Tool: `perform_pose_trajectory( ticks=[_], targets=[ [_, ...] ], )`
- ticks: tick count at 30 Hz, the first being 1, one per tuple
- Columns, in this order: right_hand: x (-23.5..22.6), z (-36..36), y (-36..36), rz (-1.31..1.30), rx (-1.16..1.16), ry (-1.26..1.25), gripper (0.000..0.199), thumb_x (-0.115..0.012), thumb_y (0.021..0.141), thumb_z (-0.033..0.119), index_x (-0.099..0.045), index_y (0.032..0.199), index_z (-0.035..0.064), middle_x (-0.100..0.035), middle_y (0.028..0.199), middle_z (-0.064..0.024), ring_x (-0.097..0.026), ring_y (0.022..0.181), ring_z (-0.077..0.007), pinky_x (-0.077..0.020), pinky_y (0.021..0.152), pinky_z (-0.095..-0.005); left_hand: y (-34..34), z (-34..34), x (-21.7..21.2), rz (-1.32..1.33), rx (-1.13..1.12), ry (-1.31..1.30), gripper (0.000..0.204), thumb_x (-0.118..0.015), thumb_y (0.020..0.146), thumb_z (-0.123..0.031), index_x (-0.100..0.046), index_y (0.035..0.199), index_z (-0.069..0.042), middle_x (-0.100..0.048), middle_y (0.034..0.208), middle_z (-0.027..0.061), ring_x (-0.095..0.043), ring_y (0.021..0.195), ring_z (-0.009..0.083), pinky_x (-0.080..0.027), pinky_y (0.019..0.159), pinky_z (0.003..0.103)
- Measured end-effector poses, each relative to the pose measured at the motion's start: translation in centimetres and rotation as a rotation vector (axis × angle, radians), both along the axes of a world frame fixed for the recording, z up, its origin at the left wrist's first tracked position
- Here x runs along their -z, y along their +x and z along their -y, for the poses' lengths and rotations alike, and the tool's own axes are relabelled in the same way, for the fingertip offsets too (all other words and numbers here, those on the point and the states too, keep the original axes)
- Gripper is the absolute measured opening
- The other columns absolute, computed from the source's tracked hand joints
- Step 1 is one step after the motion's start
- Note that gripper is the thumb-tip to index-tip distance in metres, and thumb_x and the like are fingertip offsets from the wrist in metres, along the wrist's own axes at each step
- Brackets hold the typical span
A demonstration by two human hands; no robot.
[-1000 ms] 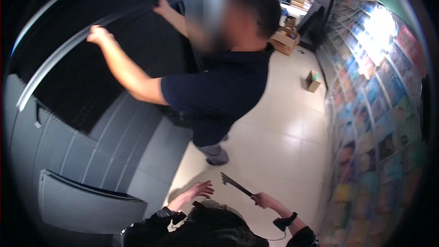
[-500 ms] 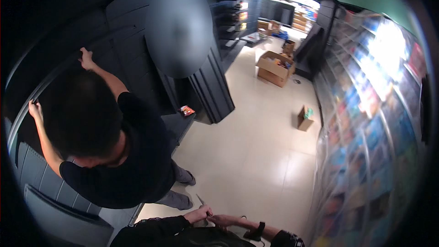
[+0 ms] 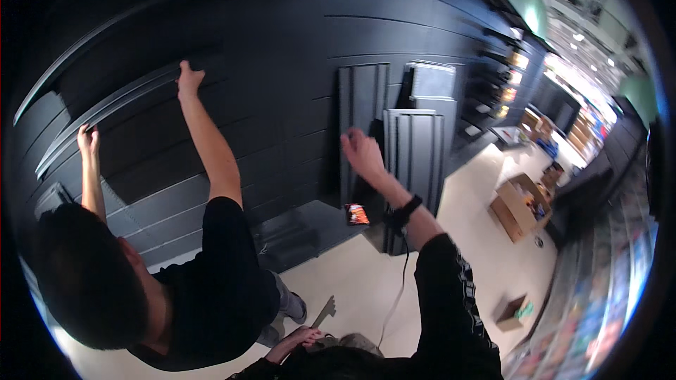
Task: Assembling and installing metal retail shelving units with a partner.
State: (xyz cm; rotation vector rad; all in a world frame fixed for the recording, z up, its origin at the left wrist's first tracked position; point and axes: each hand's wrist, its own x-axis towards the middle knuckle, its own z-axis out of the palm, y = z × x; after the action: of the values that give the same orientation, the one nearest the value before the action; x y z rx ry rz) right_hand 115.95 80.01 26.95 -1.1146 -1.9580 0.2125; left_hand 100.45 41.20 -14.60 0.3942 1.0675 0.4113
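Note:
My left hand (image 3: 303, 337), low in the head view, is closed round a flat grey shelf bracket (image 3: 325, 309). The bracket points up, and its free end has notched teeth. My right hand (image 3: 364, 156) is raised in front of the dark wall panelling, with its fingers loosely bent and apart and nothing visible in them. A dark band circles that wrist, and a thin cable hangs below it. On my left a person in a dark shirt (image 3: 204, 302) has both hands up at a long dark shelf (image 3: 116, 103) against the wall.
Dark ribbed panels (image 3: 415, 148) lean against the wall beyond my right hand. A red-orange packet (image 3: 357, 214) lies on the low base ledge (image 3: 303, 236). Farther right, an open carton (image 3: 512, 214) and a smaller box (image 3: 508, 315) stand on the floor, near plastic-covered shelves (image 3: 598, 317).
My right hand has left my left hand and risen toward the wall. The view has swung left. The other person's arms now reach up at the shelf.

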Motion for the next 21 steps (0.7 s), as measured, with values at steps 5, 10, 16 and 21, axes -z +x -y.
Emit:
perform_pose_trajectory(
  ticks=[5, 10, 16, 21],
  targets=[
    [-5.9, -14.1, -10.7, -0.037, -0.103, 0.153, 0.066, -0.060, 0.089, 0.042, -0.047, 0.123, -0.0132, -0.067, 0.078, -0.0218, -0.066, 0.079, -0.0407, -0.0550, 0.071, -0.0478, 0.9, -5.7, -1.7, -0.045, -0.302, 0.040, 0.028, -0.049, 0.099, -0.031, -0.054, 0.109, -0.005, -0.031, 0.055, -0.0068, -0.031, 0.039, 0.0062, -0.024, 0.035, 0.025],
    [-7.7, -24.0, -17.8, -0.236, -0.192, 0.230, 0.059, -0.059, 0.091, 0.040, -0.053, 0.119, -0.0114, -0.067, 0.079, -0.0232, -0.066, 0.074, -0.0406, -0.0554, 0.067, -0.0464, 2.5, -13.2, -0.5, -0.073, -0.539, -0.095, 0.034, -0.049, 0.099, -0.036, -0.054, 0.111, -0.004, -0.031, 0.053, -0.0052, -0.032, 0.039, 0.0072, -0.025, 0.034, 0.026],
    [-9.1, -31.6, -19.2, -0.349, -0.384, 0.293, 0.030, -0.052, 0.095, 0.023, -0.064, 0.099, -0.0046, -0.064, 0.072, -0.0231, -0.064, 0.067, -0.0400, -0.0521, 0.062, -0.0463, 7.0, -20.9, -2.7, -0.298, -0.763, -0.024, 0.041, -0.053, 0.097, -0.035, -0.059, 0.115, 0.002, -0.042, 0.057, -0.0031, -0.038, 0.044, 0.0083, -0.029, 0.042, 0.025],
    [-8.8, -34.4, -17.2, -0.260, -0.460, 0.397, 0.030, -0.050, 0.096, 0.019, -0.062, 0.100, -0.0081, -0.065, 0.078, -0.0265, -0.064, 0.066, -0.0415, -0.0539, 0.059, -0.0457, 8.3, -24.5, -2.1, -0.091, -0.916, 0.006, 0.038, -0.057, 0.095, -0.040, -0.060, 0.107, -0.004, -0.031, 0.051, -0.0032, -0.029, 0.037, 0.0101, -0.023, 0.036, 0.027]
  ],
)
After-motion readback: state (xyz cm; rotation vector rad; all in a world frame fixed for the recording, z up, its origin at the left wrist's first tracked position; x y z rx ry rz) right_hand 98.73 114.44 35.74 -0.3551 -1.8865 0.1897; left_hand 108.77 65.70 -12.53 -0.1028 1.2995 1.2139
